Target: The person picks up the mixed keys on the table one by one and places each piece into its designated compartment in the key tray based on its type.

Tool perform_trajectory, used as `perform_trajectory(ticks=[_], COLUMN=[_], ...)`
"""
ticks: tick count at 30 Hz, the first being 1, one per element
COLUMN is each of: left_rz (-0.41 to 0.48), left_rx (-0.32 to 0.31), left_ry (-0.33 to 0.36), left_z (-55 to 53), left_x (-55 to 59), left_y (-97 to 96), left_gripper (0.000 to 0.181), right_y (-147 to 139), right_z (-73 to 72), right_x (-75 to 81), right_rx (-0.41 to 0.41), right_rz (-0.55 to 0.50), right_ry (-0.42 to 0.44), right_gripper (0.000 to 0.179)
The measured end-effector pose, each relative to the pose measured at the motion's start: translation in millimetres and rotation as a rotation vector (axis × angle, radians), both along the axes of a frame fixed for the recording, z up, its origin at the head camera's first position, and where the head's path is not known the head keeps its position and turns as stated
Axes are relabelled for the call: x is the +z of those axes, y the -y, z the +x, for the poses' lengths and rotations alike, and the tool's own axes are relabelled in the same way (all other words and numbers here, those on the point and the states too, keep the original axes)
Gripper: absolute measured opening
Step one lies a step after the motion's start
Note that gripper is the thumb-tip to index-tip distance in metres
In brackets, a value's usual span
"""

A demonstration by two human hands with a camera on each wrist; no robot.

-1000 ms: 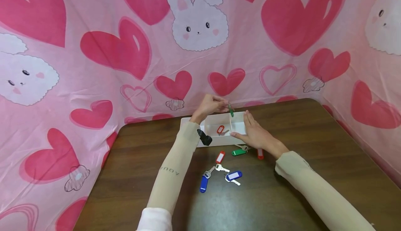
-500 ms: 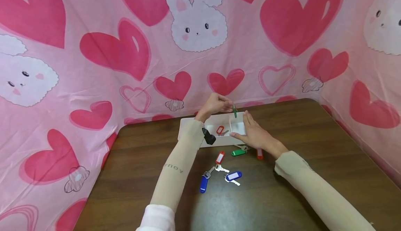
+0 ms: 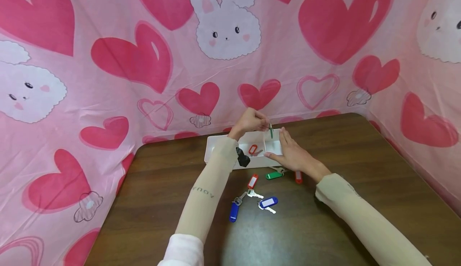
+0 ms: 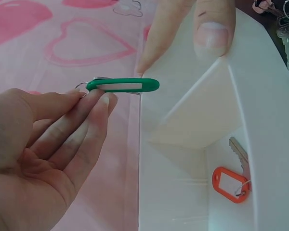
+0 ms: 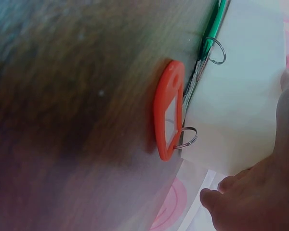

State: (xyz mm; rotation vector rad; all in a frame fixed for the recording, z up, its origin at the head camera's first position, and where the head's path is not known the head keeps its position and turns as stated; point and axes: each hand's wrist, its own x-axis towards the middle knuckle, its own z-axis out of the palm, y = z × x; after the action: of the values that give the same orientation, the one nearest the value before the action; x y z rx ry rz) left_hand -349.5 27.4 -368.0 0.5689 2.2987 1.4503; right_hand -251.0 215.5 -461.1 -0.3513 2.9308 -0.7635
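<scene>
My left hand point(image 3: 252, 121) pinches the ring of a green key tag point(image 4: 125, 85), with fingertips at its metal ring. The tag hangs above the right compartment of a white divided box point(image 3: 252, 161). My right hand point(image 3: 294, 154) holds the box's right end, thumb at the front rim and fingers toward the back corner. In the middle compartment lies a red key tag point(image 3: 253, 149) with a key point(image 4: 240, 153). The left wrist view shows a thin divider point(image 4: 202, 113) between the compartments. What hangs from the green tag's ring is mostly hidden.
Before the box lie another green key tag point(image 3: 274, 175), a red tag point(image 3: 253, 181) and a second red tag point(image 5: 168, 113) near my right wrist. Nearer are two blue tags with keys, one blue tag point(image 3: 234, 212) leftmost. A pink patterned cloth point(image 3: 230, 73) hangs behind the table point(image 3: 173, 202).
My left hand has moved slightly right with the green key tag, which now hangs lower over the right compartment. The right hand and the box have stayed in place.
</scene>
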Motion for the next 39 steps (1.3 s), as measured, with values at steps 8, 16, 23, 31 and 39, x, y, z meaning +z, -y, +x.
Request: perform_trajectory(ticks=[8, 16, 23, 31, 39], left_rz=[-0.048, -0.066, -0.047, -0.045, -0.079], left_rx=[-0.036, -0.054, -0.056, -0.095, -0.183], left_ry=[-0.036, -0.058, -0.074, -0.114, -0.178], left_z=[1.9, 4.7, 6.1, 16.0, 30.8], left_x=[-1.4, 0.8, 4.7, 10.2, 19.5], left_y=[0.1, 2.7, 7.4, 16.1, 28.6], left_gripper=[0.022, 0.022, 0.023, 0.022, 0.025], right_y=[0, 0, 0, -1, -1], right_z=[0.9, 1.1, 1.1, 0.4, 0.1], right_x=[1.6, -0.1, 0.8, 1.1, 1.2], right_rx=[0.001, 0.01, 0.02, 0.027, 0.025], right_rz=[-0.003, -0.001, -0.008, 0.004, 0.002], right_ry=[0.017, 0.017, 0.017, 0.007, 0.021], right_gripper=[0.13, 0.13, 0.128, 0.127, 0.128])
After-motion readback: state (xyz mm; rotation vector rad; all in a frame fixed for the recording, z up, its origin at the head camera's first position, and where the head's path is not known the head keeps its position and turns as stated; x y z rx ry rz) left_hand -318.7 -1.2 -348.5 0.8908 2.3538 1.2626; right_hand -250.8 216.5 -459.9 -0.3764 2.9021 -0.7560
